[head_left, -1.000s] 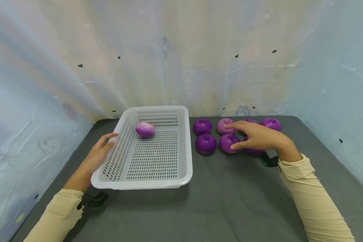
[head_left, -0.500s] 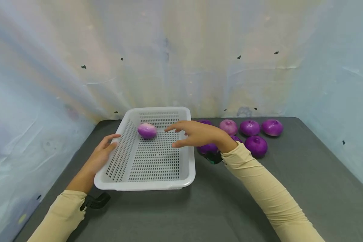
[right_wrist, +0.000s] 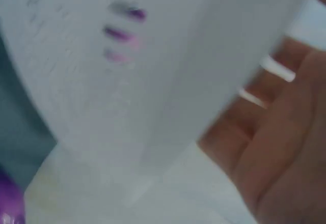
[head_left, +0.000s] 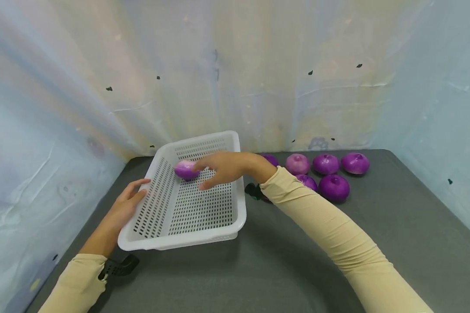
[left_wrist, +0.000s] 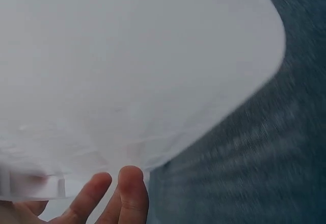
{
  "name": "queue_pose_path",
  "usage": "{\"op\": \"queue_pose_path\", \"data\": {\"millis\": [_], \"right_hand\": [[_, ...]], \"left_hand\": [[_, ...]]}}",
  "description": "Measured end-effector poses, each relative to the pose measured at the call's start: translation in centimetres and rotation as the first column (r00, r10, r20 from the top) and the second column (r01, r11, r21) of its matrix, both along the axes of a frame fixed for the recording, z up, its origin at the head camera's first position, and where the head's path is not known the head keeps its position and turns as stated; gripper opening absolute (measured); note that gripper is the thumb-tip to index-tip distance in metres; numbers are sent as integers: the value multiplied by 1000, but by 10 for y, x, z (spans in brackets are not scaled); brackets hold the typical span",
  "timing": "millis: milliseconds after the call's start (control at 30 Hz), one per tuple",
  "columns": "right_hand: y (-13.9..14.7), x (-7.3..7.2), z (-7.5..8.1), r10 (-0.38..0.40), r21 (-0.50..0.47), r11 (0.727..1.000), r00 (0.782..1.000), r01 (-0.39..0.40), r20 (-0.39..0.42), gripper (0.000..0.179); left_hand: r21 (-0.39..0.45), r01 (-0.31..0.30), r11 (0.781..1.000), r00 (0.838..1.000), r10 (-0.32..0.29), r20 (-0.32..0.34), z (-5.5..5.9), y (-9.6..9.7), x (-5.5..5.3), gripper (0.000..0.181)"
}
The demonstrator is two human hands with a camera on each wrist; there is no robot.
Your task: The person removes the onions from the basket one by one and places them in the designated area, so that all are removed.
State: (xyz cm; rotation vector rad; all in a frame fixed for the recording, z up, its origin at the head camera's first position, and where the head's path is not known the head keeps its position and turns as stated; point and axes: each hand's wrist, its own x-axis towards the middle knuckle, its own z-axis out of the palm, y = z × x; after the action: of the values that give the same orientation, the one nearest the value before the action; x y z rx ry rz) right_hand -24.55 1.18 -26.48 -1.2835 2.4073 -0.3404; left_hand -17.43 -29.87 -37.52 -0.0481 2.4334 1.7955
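Note:
A white slotted plastic basket [head_left: 199, 208] stands tilted, its right end raised at the back. My left hand [head_left: 127, 204] grips its left rim, thumb on the top edge; in the left wrist view, fingers [left_wrist: 131, 188] show against the basket's blurred white wall. Inside lies one purple-and-pink onion [head_left: 185, 170]. My right hand [head_left: 229, 166] reaches over the right rim into the basket, fingers spread and relaxed, with a fingertip overlapping the onion's right side. Through the basket's slots, the right wrist view shows purple patches.
Several purple onions stand right of the basket: a pale one [head_left: 297, 164], a far one [head_left: 355, 163] and a dark nearer one [head_left: 334, 188] among them. My right forearm hides part of the group. A dark grey cloth [head_left: 258, 269] covers the table; patterned curtains [head_left: 258, 87] hang behind.
My right hand has come left from above the onions and across the basket's rim to the onion inside. The basket has tipped and turned slightly, my left hand still at its rim.

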Motion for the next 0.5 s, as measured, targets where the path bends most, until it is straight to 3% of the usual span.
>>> {"op": "queue_pose_path", "data": {"millis": [100,200,367,433,500], "right_hand": [[3,0,1,14,100,995,1000,-14,-5,67],[2,-4,9,28,118,993,1000,-27,-8,68],[-20,-22,18,-17,-35,999,1000,17,16,69],[-33,-33,11,-91,-107,990,994,97,57,69],[-46,-44,-3,-175,-195,961,977,197,124,69]], "left_hand": [[-6,10,1000,1000,-10,-4,3,7,-1,49],[-46,19,999,1000,-19,-19,6,14,-2,50],[-100,-5,995,1000,2,-30,9,14,-2,50],[-97,-6,995,1000,4,-27,8,14,-3,51],[-91,-6,996,1000,4,-20,6,15,-2,50]]}}
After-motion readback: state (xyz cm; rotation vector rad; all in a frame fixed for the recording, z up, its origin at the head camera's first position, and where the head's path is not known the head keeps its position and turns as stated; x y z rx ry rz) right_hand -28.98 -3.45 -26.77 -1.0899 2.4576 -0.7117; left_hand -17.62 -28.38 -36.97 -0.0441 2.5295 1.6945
